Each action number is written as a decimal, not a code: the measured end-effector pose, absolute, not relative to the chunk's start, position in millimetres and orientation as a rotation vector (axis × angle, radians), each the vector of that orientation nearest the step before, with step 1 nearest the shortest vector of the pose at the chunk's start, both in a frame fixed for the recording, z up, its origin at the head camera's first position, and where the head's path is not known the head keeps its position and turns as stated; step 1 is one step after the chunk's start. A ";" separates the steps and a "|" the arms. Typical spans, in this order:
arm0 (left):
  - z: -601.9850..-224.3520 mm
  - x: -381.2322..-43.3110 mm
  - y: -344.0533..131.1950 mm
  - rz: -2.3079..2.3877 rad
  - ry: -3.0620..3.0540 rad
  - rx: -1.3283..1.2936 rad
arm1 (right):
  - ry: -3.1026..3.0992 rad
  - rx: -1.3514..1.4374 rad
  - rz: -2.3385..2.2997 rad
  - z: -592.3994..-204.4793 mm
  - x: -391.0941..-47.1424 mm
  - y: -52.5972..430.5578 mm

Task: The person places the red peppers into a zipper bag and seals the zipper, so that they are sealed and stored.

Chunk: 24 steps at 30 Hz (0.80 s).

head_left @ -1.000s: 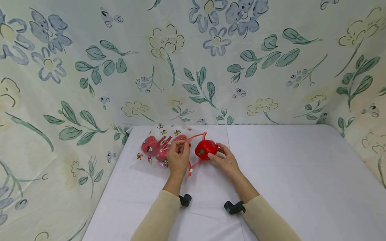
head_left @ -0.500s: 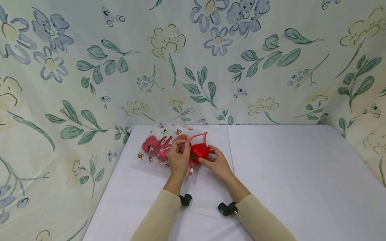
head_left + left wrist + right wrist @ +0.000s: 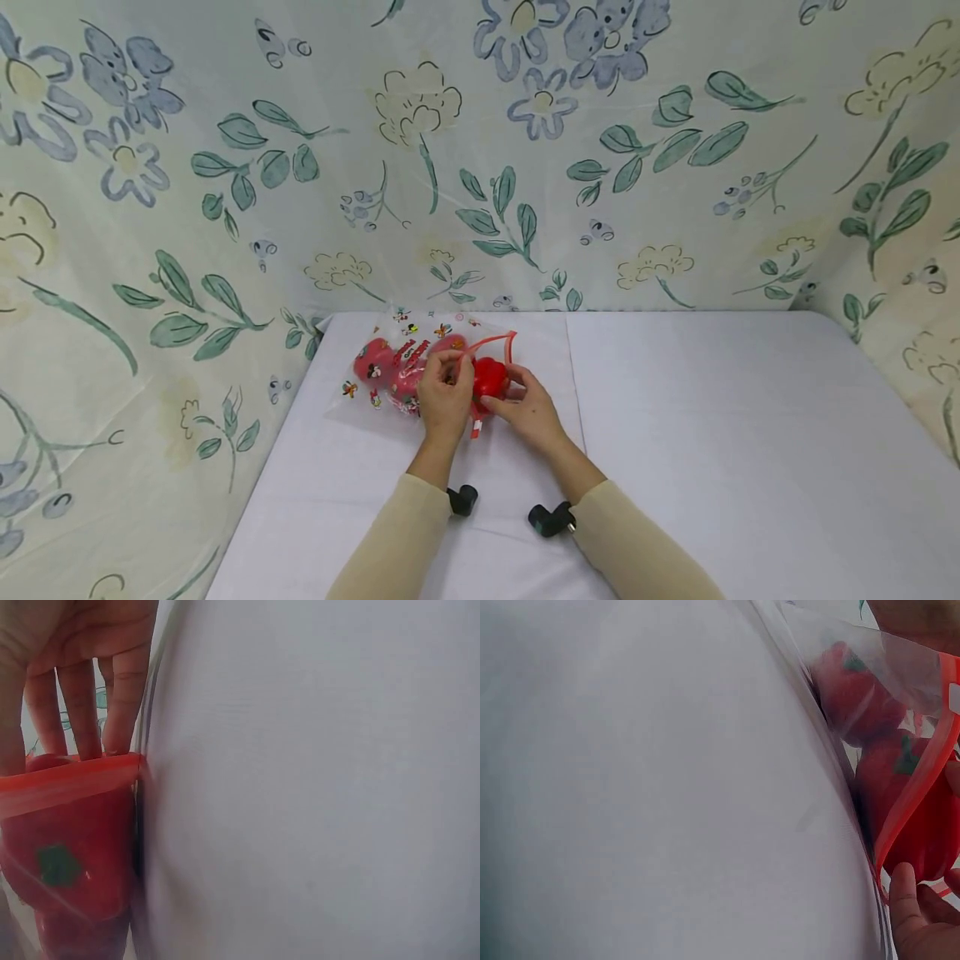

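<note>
My left hand (image 3: 447, 398) pinches the red zip edge of a clear plastic bag (image 3: 352, 417) printed with cartoon figures, keeping its mouth parted. My right hand (image 3: 531, 410) grips a red bell pepper (image 3: 492, 379), thumb in front and fingers behind it. This pepper sits at the bag's mouth. In the right wrist view, the red zip strip (image 3: 911, 796) crosses over the pepper (image 3: 930, 844), with the right thumb close below. In the left wrist view, its green stem (image 3: 58, 864) shows through the plastic. Other red peppers (image 3: 375, 361) lie deeper in the bag; my left hand partly hides them.
The bag lies near the far left of a white-clothed table (image 3: 712, 433). A floral cloth (image 3: 480, 167) hangs right behind the table's far edge. Black wrist cameras, left wrist camera (image 3: 462, 500) and right wrist camera (image 3: 551, 519), sit just above the cloth.
My right hand has moved left with the pepper, from outside the bag's opening into its mouth. The left hand has stayed in place on the zip edge.
</note>
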<state>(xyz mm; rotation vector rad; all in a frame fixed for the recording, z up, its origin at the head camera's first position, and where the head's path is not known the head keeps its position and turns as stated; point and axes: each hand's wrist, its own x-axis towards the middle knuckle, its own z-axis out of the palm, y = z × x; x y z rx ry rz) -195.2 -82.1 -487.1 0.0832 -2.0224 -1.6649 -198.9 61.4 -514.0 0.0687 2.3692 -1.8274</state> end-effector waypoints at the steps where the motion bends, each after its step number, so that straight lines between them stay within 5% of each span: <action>1: -487.2 -195.5 -82.0 -1.654 -2.029 0.086 | 2.372 0.073 -1.823 -513.5 -199.3 60.6; 24: -487.3 -198.2 -78.8 -1.625 -1.987 0.081 | 2.479 -0.006 -1.847 -507.7 -213.7 38.0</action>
